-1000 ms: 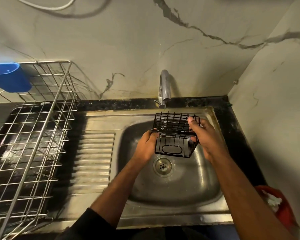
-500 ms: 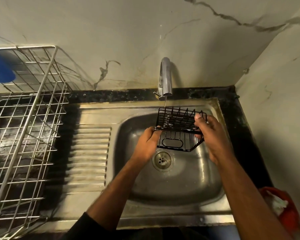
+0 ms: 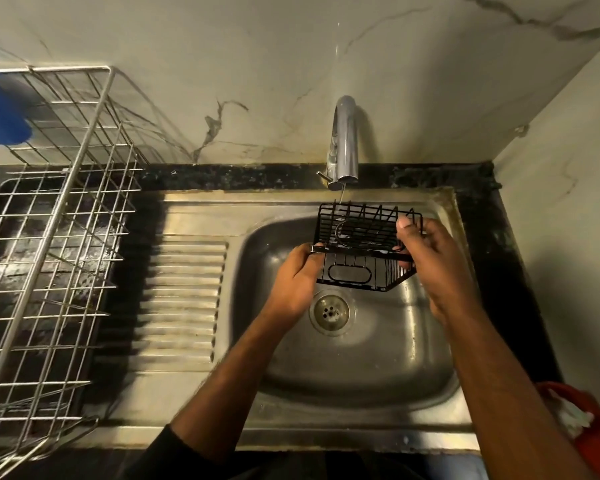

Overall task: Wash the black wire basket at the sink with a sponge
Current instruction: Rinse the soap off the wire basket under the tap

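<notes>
I held the black wire basket (image 3: 364,251) over the sink (image 3: 430,386) under the tap (image 3: 343,143); left hand (image 3: 293,278) pinched its left rim, right hand (image 3: 426,258) clasped the right end; light, stiff, probably slick when wet (a thin trickle fell); rims seemed safest holds; no sponge visible

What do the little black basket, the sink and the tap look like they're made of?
Black wire basket: thin metal wire with a black, probably painted or coated, finish; open grid. Sink: seemingly stainless steel, dull brushed grey with soft reflections and stains. Tap: likely chromed metal, smooth and mirror-bright.
</notes>
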